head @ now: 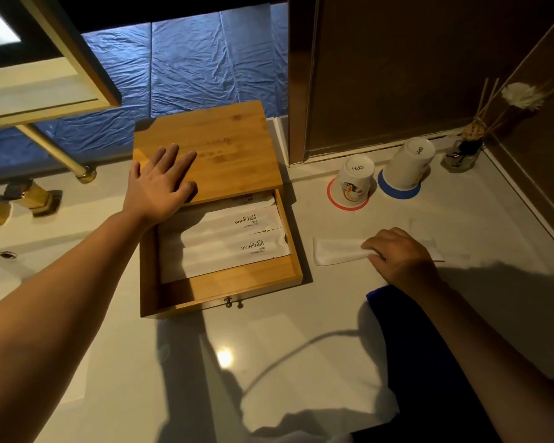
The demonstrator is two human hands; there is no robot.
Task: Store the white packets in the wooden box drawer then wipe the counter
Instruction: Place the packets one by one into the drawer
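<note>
A wooden box (224,148) stands on the white counter (186,353), and its drawer (234,284) is pulled out toward me. Inside the drawer lie white packets (234,241) printed "BRUSHING TEETH". My left hand (160,183) rests flat on the box lid with its fingers spread. To the right of the drawer, another white packet (336,251) lies on the counter. My right hand (400,257) sits on it, fingers curled over its right half and pinching its edge.
Two upturned paper cups (354,180) (406,166) stand behind the packet, with a reed diffuser (462,153) in the back right corner. A sink (0,270) and gold tap (16,199) lie at the left. A dark blue cloth (406,330) and a white cloth (317,407) lie near me.
</note>
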